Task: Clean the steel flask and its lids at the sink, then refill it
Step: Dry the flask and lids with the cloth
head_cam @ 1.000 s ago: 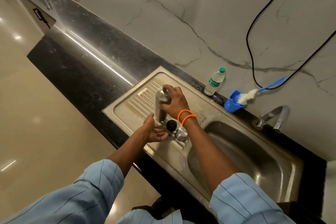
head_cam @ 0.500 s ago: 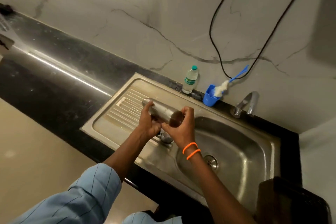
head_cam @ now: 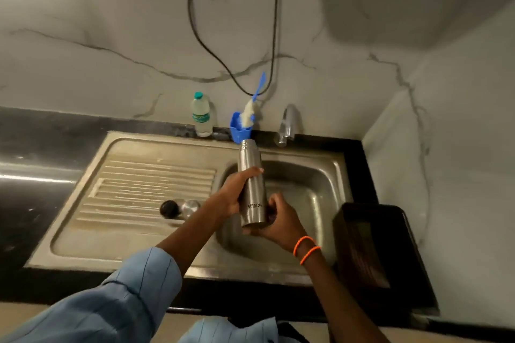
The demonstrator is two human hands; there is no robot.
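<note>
Flask [head_cam: 250, 184] has swung from lying sideways over the drainboard to near upright above the sink [head_cam: 306, 175] basin, open mouth up & tilted away twd the tap [head_cam: 288, 125]. Left hand [head_cam: 237, 195] grips its mid-body; right hand [head_cam: 278, 220] holds the base. Both lids [head_cam: 179, 207] sit on the drainboard.

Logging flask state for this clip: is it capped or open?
Open. The steel flask shows bare neck threads, and both lids lie on the drainboard.
</note>
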